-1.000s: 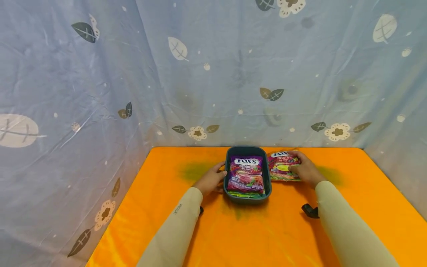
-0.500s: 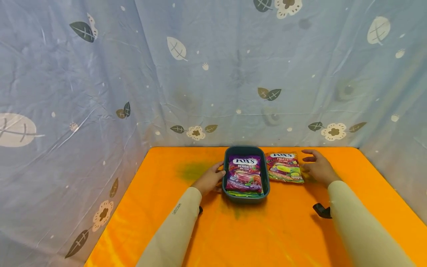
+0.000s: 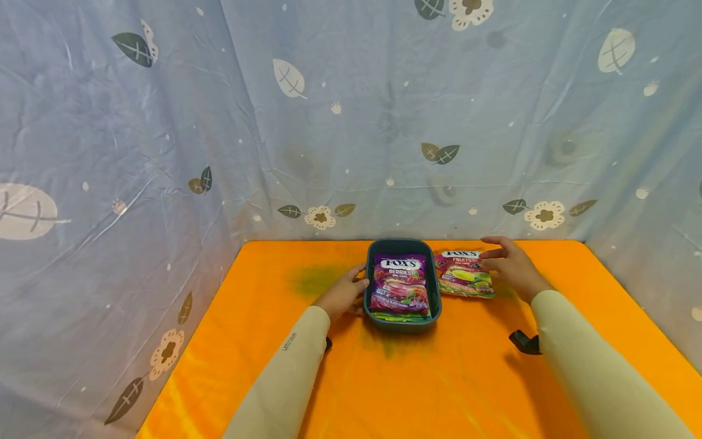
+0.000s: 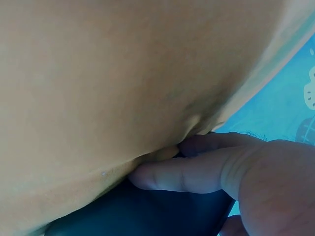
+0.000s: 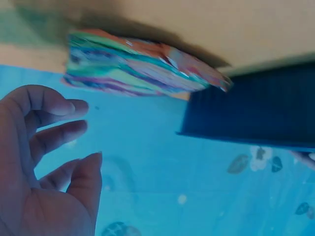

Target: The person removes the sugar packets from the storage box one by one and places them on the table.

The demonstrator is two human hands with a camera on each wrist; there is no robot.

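A dark blue-green plastic bin [image 3: 403, 327] stands on the table, with a purple bag of Fox's Berries candy [image 3: 399, 286] on top of the greenish packaging inside it. My left hand [image 3: 342, 294] rests against the bin's left side, its fingers low on the outer wall in the left wrist view. To the right of the bin lies a red and green bag of Fox's Fruits candy [image 3: 463, 275]. Beside that bag's right edge hovers my right hand [image 3: 510, 266], fingers loosely curved and holding nothing; the right wrist view shows a gap between the fingers and the bag.
An orange cloth [image 3: 400, 390] covers the table. Blue patterned curtains [image 3: 356, 122] rise behind it and at both sides. A black strap piece [image 3: 524, 342] sticks out by the right wrist.
My right hand let go of the Fruits candy bag and drew off to the right, then came slightly back toward it. The left hand has stayed at the bin.
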